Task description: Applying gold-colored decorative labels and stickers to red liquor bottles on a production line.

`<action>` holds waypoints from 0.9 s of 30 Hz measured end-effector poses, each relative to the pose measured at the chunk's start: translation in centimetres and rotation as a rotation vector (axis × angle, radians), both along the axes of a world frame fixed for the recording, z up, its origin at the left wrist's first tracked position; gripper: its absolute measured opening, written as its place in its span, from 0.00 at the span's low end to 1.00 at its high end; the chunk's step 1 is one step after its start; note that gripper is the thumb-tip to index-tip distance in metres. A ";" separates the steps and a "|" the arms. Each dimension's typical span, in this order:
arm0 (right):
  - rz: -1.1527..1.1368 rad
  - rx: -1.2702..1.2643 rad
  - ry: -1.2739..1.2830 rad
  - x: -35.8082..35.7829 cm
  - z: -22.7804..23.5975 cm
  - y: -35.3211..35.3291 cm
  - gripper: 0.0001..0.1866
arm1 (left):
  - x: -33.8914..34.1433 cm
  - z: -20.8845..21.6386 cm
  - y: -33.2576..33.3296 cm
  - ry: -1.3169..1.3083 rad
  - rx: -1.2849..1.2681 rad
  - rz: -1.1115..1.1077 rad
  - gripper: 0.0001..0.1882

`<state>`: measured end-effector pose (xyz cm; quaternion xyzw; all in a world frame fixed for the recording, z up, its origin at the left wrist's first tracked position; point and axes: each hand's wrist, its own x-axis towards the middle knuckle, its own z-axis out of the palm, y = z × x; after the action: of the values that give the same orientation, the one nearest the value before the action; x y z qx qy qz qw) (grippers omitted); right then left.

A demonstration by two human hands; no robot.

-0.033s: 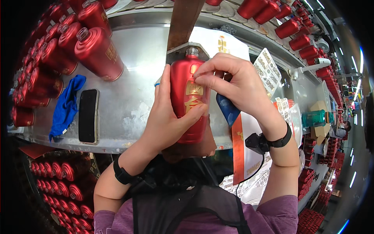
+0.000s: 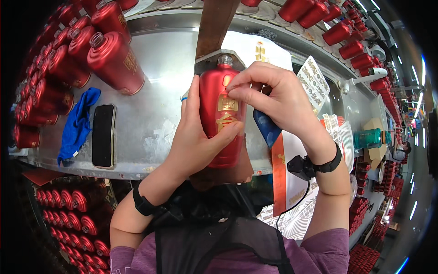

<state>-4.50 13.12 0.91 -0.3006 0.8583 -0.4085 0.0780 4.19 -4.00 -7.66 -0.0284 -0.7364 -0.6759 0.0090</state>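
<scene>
red bottle [image 2: 222, 119] held upright over the steel worktop [image 2: 155, 123]
left hand [image 2: 194, 137] grip wraps its body right of the phone [image 2: 103, 135]; right hand [image 2: 273, 98] pinches the gold label. likely heavy, slick, breakable; hold mid-body.

My left hand [image 2: 194, 139] and right hand [image 2: 278, 98] are bare, each wrist in a black strap [image 2: 142, 204] (the right one carries a small black box with a cable). Purple sleeves, dark chest harness [image 2: 214, 246].
</scene>
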 end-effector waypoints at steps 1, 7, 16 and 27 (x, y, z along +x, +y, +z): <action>-0.001 0.000 -0.001 0.0 -0.1 0.0 0.09 | 0.0 0.0 0.0 -0.001 0.000 -0.001 0.57; 0.020 0.013 -0.026 0.0 0.0 0.0 0.07 | 0.1 -0.3 -0.2 -0.013 0.011 -0.009 0.57; 0.009 -0.055 -0.087 -0.5 -0.6 0.2 0.11 | -0.1 -0.4 -0.1 0.014 0.032 -0.024 0.57; 0.030 -0.033 -0.088 -0.8 -0.6 0.1 0.12 | -0.3 -0.4 0.0 0.034 0.009 -0.013 0.56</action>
<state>-5.32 13.24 0.31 -0.2963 0.8426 -0.4343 0.1169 3.86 -4.02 -8.07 -0.0446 -0.7329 -0.6786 0.0171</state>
